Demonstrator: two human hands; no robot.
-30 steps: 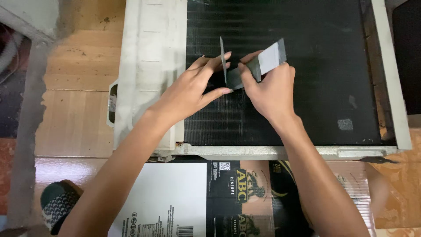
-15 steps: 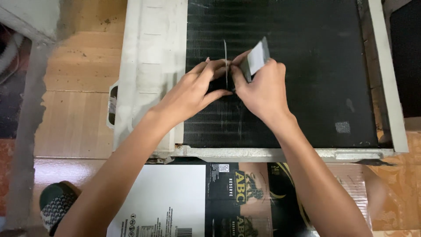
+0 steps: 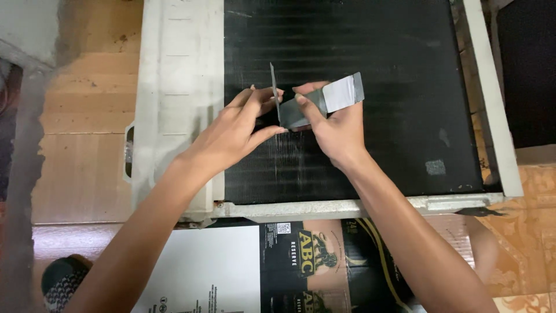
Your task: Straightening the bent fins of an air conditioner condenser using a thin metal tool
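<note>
Seen from above, both hands over a dark finned panel (image 3: 370,75) set in a dirty white casing (image 3: 179,87), lying flat on wooden floor (image 3: 87,110).

Right hand (image 3: 339,130) closed on a flat grey metal tool (image 3: 327,101), thumb on top, fingers under; wide pale end of tool sticking out up & to the right of the hand, other end down at the fins near panel centre. Grip firm, fingers together on the tool.

Left hand (image 3: 237,130) just beside the right one, fingertips pinched on a thin metal strip (image 3: 274,90) standing upright on its edge, seen almost edge-on as a narrow line. Thumb & forefinger closed on lower part of strip; rest of fingers resting w/ tips on the fins. Strip & grey tool touching or nearly touching at the bottom, cannot tell which. Faint pale scratch marks on fins just below the hands.

Small grey patch (image 3: 435,167) on the panel at lower right, well apart from the hands. White frame rail (image 3: 359,206) along the near edge of panel, forearms crossing over it. Below the rail, a printed cardboard sheet (image 3: 231,272), part white, part black w/ gold. At bottom left corner, a foot in patterned footwear (image 3: 61,284), partly cut off
</note>
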